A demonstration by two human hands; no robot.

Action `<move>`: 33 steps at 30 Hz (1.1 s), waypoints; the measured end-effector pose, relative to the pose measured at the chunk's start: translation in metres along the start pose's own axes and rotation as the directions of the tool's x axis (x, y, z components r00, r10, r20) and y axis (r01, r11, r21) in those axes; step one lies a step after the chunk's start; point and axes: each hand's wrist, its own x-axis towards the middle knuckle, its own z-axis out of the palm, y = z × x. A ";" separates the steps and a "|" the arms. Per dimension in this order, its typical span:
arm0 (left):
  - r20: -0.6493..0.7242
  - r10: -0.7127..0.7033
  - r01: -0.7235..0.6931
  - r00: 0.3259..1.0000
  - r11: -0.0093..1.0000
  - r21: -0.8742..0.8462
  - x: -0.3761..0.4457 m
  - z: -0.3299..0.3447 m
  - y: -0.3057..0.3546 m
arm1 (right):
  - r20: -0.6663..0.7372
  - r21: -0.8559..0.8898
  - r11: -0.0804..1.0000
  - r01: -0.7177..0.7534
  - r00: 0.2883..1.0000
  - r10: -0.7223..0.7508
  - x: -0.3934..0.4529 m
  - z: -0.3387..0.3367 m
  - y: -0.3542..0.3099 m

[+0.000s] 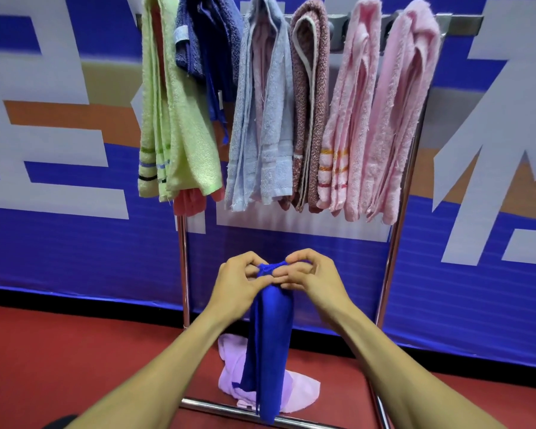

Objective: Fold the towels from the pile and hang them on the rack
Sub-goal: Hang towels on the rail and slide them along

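The blue towel (pixel 268 342) is held by its top edge in front of the rack (pixel 393 258), and it hangs straight down from the grip, so its long axis is upright. Its lower end reaches the rack's bottom bar, in front of the lilac towel (pixel 297 390) that lies crumpled on the red floor (pixel 75 351). The top edge is pinched from the left by the left hand (pixel 240 281) and from the right by the right hand (pixel 311 278). Both sets of fingers are curled tightly round the bunched cloth, and the two hands are close together, almost touching. Neither hand is clearly nearer the rack; both are held at the same height, well below the top bar, with the forearms stretched forward and the wrists bent slightly inward.

The top bar is already crowded with a green towel (pixel 180 119), a dark blue one, a pale blue one, a brown one and two pink towels (pixel 381 119). It is judged that the blue towel must be lifted well upward and forward, and that a free gap on the bar will be hard to find
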 end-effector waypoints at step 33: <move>-0.308 -0.213 0.069 0.927 0.906 -0.418 0.022 -0.031 -0.014 | 0.321 -0.290 0.957 -0.022 0.940 0.119 0.002 -0.008 0.015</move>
